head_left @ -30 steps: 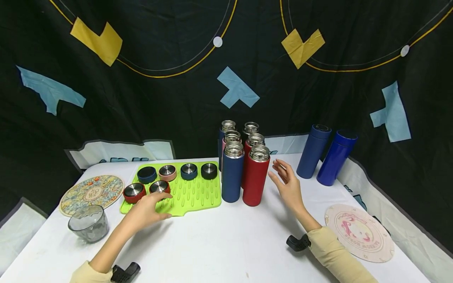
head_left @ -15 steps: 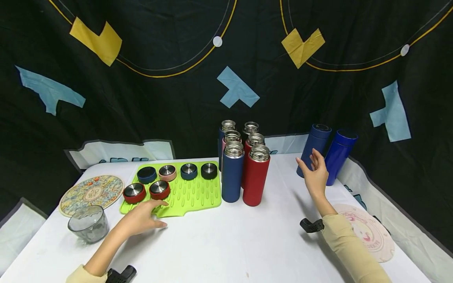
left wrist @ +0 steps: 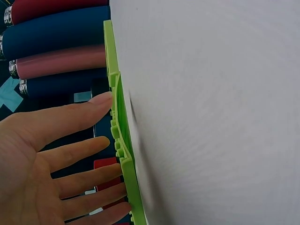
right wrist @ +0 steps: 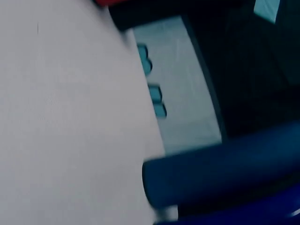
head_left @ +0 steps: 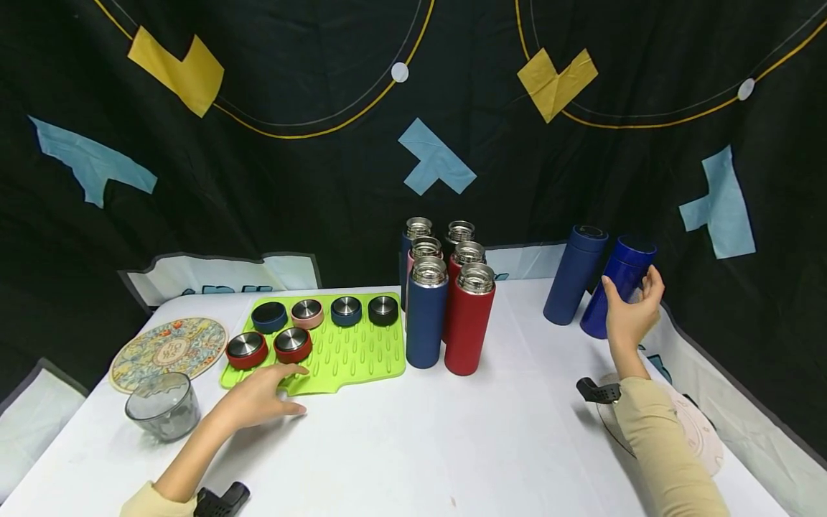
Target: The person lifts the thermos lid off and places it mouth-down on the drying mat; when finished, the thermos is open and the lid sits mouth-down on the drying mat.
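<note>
My left hand (head_left: 258, 399) hovers at the front edge of a green drying mat (head_left: 354, 359), fingers spread and holding nothing. Several bottle lids stand on that mat, among them a red lid (head_left: 293, 345) just beyond the fingers. My right hand (head_left: 632, 316) is in front of a shiny blue thermos (head_left: 627, 266), thumb to its left and fingers to its right; contact cannot be made out. Left of it stands a matte navy thermos (head_left: 575, 276), lid on. The right wrist view, blurred, shows the navy thermos (right wrist: 211, 164) and the blue thermos (right wrist: 248, 211), but no hand.
Several lidless thermoses stand grouped mid-table, with a navy one (head_left: 426, 323) and a red one (head_left: 470, 330) in front. A glass bowl (head_left: 164, 409) and a patterned round mat (head_left: 169, 348) lie left. A pink round mat (head_left: 701, 431) lies partly under the right forearm.
My right hand has moved right, from beside the red thermos past the navy one to the shiny blue one. My left hand has drawn slightly back from the red lid.
</note>
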`<move>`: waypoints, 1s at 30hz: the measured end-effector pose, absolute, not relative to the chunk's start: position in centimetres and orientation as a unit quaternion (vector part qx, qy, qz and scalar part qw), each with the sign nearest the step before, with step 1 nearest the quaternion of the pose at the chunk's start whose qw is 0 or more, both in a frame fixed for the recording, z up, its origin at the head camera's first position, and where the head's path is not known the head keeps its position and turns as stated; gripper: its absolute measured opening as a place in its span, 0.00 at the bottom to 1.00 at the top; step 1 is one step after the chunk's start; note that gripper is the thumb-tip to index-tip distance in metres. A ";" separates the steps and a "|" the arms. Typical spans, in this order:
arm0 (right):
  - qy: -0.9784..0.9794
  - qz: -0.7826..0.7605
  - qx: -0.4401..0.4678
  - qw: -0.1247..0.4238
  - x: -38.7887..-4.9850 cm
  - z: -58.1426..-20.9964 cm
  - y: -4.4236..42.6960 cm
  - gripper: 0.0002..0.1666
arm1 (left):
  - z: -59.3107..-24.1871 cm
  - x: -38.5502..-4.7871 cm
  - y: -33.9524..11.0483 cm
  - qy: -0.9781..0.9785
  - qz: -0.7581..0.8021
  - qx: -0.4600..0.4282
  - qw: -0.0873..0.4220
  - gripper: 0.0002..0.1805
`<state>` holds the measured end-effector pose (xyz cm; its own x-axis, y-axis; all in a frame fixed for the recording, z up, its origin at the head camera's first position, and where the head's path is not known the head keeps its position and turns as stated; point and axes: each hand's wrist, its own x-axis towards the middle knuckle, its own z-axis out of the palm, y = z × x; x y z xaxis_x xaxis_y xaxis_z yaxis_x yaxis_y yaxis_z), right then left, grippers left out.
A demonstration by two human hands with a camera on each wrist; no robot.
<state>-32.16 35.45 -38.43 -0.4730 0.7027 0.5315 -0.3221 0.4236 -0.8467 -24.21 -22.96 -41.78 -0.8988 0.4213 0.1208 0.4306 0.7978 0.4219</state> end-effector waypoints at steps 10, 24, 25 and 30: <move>-0.753 0.496 -0.170 0.399 -33.6 -38.8 38.0 0.54 | -41.6 -24.1 -23.0 -0.948 -0.229 -0.222 0.005 0.33; -0.760 0.442 -0.213 0.426 -34.0 -39.6 38.7 0.46 | -41.1 -24.2 -23.2 -0.943 -0.234 -0.235 0.003 0.33; -0.760 0.440 -0.215 0.427 -33.9 -39.5 38.6 0.46 | -41.1 -24.2 -23.2 -0.943 -0.236 -0.237 0.006 0.33; -0.769 0.429 -0.203 0.428 -32.9 -38.7 38.1 0.48 | -40.6 -24.2 -23.3 -0.938 -0.251 -0.238 0.027 0.32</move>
<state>-32.86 38.13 -38.71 -0.5512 0.6797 0.4840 -0.0555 0.5489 -0.8340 -24.20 -23.32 -40.58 -0.8856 0.4320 0.1705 0.4594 0.7610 0.4581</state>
